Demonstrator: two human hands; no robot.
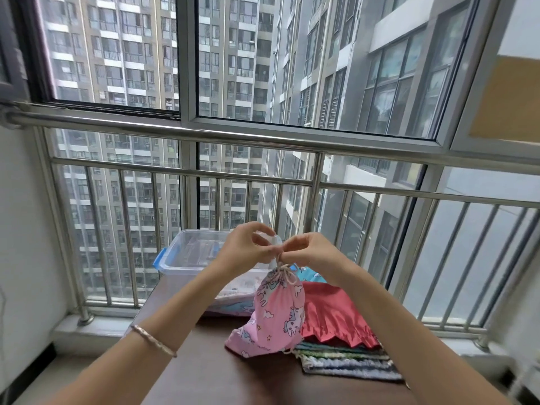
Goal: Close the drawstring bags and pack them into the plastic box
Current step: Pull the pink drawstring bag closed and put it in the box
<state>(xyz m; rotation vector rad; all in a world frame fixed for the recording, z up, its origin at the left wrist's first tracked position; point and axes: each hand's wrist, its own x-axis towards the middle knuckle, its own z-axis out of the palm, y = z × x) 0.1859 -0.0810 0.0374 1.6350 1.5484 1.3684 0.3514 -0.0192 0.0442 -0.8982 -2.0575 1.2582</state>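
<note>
Tying off here, I reckon: left hand (245, 247) and right hand (307, 250) pinch the cord (285, 272) atop the pink bag (277, 312); next, into the plastic box (187, 254).

We cannot tell what fills the plastic box (181, 258); at one o'clock from the pink bag (277, 311), our right hand (312, 251) hides most of a blue bag (314, 277).

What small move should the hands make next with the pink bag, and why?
Probably pull the cord tight to finish the tie. The left hand and right hand both pinch it just above the pink bag, whose neck is already gathered; the bag is not yet in the plastic box behind it.
</note>
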